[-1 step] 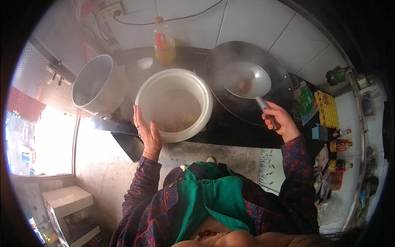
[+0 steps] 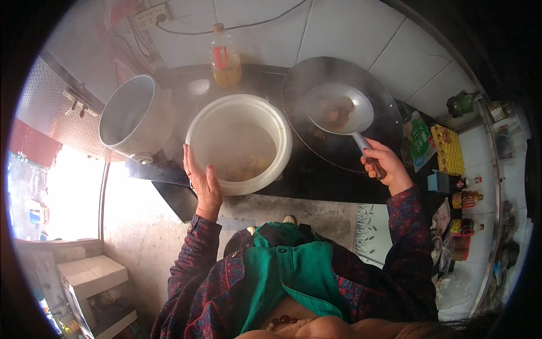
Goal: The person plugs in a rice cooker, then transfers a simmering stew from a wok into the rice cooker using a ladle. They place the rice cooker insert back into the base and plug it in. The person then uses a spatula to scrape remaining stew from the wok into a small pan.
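My right hand [image 2: 385, 164] is closed round the dark handle of a wide metal ladle [image 2: 359, 118], tilted over a large black wok [image 2: 302, 135]. Some brown food or liquid shows in the ladle's bowl; steam blurs it. Against the near left wall of a deep white tub [image 2: 210, 113] rests my left hand [image 2: 204, 183], its fingers stretched out and the thumb apart. Yellowish pieces lie at the bottom of the tub in cloudy steam.
A metal pot [image 2: 103, 127] leans at the left end of the dark stove top. Behind the tub stands an oil bottle [image 2: 227, 68]. To the right are a yellow egg tray [image 2: 447, 150], a blue box [image 2: 437, 182] and several sauce bottles [image 2: 467, 199].
The ladle has shifted slightly to the right over the wok, my right hand with it. My left hand has stayed at the tub.
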Motion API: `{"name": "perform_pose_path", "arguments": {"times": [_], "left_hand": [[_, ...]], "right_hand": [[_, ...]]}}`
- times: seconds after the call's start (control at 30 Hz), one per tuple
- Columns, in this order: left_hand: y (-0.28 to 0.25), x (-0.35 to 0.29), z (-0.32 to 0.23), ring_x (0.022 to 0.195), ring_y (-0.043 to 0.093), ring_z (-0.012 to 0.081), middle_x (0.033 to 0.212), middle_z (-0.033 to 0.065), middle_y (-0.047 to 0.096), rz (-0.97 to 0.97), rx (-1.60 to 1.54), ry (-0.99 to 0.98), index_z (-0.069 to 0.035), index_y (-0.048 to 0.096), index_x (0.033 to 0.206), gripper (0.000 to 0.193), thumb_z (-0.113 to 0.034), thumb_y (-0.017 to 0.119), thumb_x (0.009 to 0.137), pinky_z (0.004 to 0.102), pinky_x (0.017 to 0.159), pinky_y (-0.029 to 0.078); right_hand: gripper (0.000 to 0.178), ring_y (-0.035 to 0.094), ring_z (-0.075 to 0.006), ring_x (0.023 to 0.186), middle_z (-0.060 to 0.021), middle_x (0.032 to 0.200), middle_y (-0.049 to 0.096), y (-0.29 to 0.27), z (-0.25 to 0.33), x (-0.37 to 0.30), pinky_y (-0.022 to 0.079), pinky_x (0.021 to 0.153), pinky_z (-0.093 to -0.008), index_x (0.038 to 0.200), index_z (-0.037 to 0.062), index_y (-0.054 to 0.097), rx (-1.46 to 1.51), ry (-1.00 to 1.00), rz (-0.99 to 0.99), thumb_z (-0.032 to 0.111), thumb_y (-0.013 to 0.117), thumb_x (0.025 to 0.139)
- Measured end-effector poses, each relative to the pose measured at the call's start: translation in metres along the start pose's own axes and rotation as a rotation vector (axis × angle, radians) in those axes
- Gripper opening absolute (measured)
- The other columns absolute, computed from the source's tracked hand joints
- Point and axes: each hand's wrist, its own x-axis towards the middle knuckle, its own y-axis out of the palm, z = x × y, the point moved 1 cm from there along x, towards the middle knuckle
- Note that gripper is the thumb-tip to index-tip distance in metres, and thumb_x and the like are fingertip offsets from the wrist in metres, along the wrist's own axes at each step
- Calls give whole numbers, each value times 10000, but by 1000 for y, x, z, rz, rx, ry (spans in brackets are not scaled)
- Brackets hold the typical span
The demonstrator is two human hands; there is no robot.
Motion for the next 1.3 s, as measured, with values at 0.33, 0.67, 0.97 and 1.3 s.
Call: {"name": "perform_pose_path", "arguments": {"times": [0.33, 0.67, 0.97, 1.3], "left_hand": [[-10, 2, -1, 1391, 185, 372, 1491, 253, 208, 28, -73, 14, 42, 212, 1440, 732, -482, 352, 949, 440, 1129, 147], [-28, 1, 2, 1387, 200, 364, 1492, 253, 208, 43, -109, 35, 37, 219, 1438, 696, -435, 384, 954, 435, 1126, 166], [-41, -6, 5, 1398, 209, 339, 1502, 226, 220, 23, -101, 56, 21, 249, 1437, 627, -383, 357, 970, 415, 1136, 150], [-39, -7, -1, 1401, 176, 359, 1502, 258, 183, 42, -69, 25, 56, 212, 1436, 627, -234, 359, 899, 433, 1138, 131]], "right_hand": [[572, 523, -77, 501, -43, 744, 557, 31, 34, -63, 423, 392, -219, 1445, 103, 315, -119, -145, 1, 104, 514, 908], [613, 522, -86, 451, -47, 739, 543, 119, 27, -73, 414, 359, -229, 1440, 87, 320, -275, -125, 166, 57, 562, 878], [624, 598, -452, 768, -289, 847, 598, 182, -23, -36, 482, 706, -466, 1385, 48, 375, -1055, -703, 54, 74, 611, 808], [663, 611, -333, 664, -184, 886, 514, 173, -46, -39, 529, 582, -401, 1426, 129, 344, -1535, -943, -124, 19, 545, 804]]}}
